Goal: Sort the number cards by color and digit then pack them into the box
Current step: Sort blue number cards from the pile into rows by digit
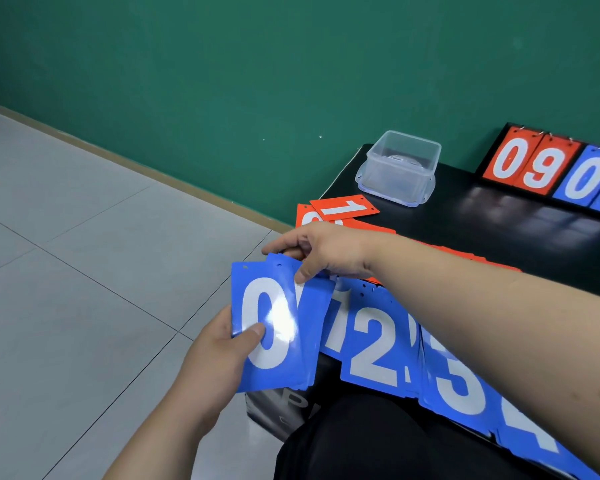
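Note:
My left hand (219, 355) grips a stack of blue cards (271, 327) off the table's left edge; the top card shows a white 0, with my thumb on it. My right hand (323, 252) reaches across and pinches the top edge of that stack. Blue piles showing 2 (371, 344), 3 (461, 386) and 4 (530, 434) lie in a row along the table's near edge. A red 1 card (347, 206) and other red cards (307, 216) lie at the table's left end. The clear plastic box (400, 168) stands open behind them.
The black table (499, 220) runs along a green wall. A flip scoreboard (551, 168) with red 0 9 and blue 0 9 stands at the back right. Grey tiled floor (84, 271) lies to the left. My dark-clothed lap (378, 441) is below the table edge.

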